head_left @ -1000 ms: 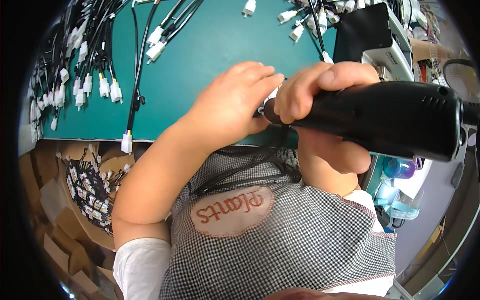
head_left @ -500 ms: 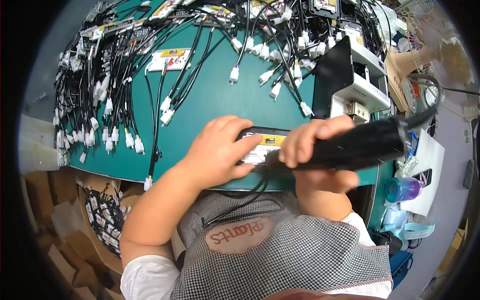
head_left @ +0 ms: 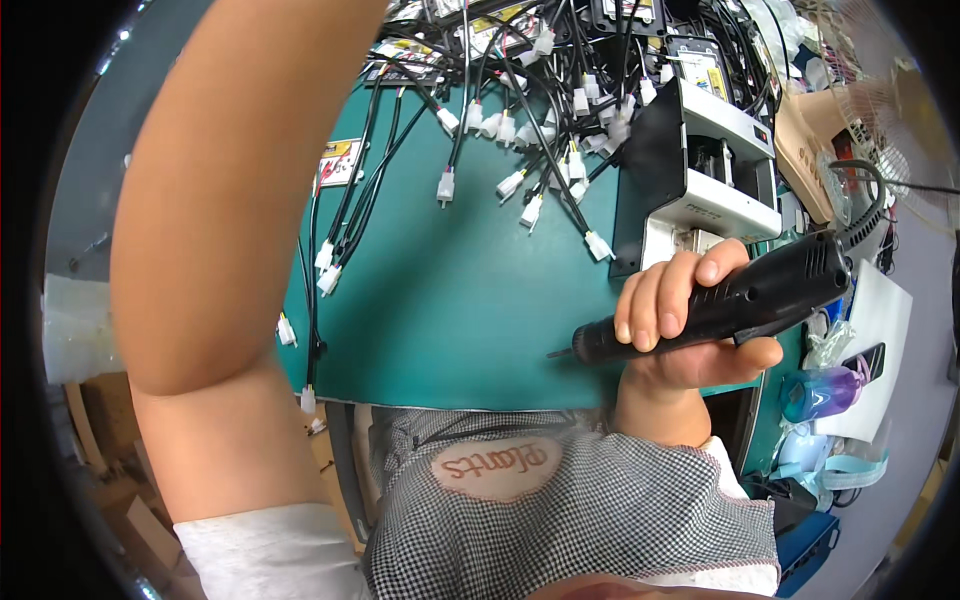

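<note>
Left arm (head_left: 215, 230) reaches up past the top edge; left hand out of frame, grip cannot be told. Right hand (head_left: 668, 305), fingers curled, grasps one black electric screwdriver (head_left: 780, 288), bit leftward over green mat (head_left: 450, 330). Nearby: one black-and-white machine (head_left: 722, 206), one blue-purple bottle (head_left: 822, 393).

The power screwdriver (head_left: 745, 305) is black, the counter (head_left: 450, 310) teal-green. Toward its far edge, white connectors (head_left: 445, 187) end black cables (head_left: 314, 345). Past the near edge, the apron (head_left: 560, 530) is black-and-white check with a red-lettered beige patch (head_left: 497, 470); by the counter's right edge, the bottle (head_left: 820, 394) blends teal-blue into purple.
</note>
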`<control>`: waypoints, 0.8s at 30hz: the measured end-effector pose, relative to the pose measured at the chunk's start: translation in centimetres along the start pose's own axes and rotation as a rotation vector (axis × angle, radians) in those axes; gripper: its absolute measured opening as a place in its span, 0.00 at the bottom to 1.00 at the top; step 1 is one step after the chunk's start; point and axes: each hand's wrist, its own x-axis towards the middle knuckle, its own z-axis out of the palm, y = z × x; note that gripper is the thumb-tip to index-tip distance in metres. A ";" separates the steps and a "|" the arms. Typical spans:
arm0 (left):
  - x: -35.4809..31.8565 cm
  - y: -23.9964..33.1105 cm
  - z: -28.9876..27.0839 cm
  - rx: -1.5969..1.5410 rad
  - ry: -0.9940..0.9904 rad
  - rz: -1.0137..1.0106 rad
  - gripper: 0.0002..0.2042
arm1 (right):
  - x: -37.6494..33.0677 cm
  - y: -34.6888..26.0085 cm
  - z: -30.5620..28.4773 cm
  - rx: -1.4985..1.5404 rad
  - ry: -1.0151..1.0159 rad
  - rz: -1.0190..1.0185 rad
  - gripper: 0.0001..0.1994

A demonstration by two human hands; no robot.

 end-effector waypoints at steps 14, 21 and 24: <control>-15.3 -3.5 12.9 -0.298 -0.704 -0.252 0.31 | -0.2 -0.7 1.0 -0.109 0.126 0.085 0.35; -13.0 -12.3 10.7 -0.180 -0.286 -0.383 0.23 | -0.6 -0.1 0.6 -0.066 0.123 0.163 0.36; -13.1 -15.7 12.4 0.007 -0.294 -0.376 0.28 | -0.4 0.5 -0.3 -0.015 0.084 0.208 0.36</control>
